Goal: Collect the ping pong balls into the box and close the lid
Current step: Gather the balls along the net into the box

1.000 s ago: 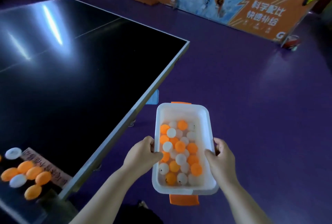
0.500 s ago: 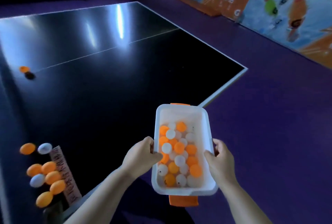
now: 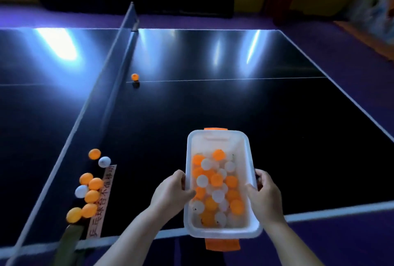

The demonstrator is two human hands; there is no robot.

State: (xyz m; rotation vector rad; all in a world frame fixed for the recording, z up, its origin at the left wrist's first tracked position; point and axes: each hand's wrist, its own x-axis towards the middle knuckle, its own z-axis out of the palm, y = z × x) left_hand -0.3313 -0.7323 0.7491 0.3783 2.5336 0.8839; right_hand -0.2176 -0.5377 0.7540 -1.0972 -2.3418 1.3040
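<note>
A person's left hand [image 3: 170, 193] and right hand [image 3: 263, 193] grasp the long sides of a lidless white box [image 3: 221, 182] of ping pong balls [image 3: 215, 189], apparently held above the table [image 3: 234, 103] edge. Loose balls [image 3: 90, 186] cluster left of the box, beside the net [image 3: 102, 103]; one ball [image 3: 135, 77] sits farther off.

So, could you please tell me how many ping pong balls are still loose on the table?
9: eight clustered by the net near the left edge, from the top orange one down, and one lone orange ball farther along the net.

Open white box [image 3: 219, 144] half-full of orange and white balls [image 3: 215, 189].
</note>
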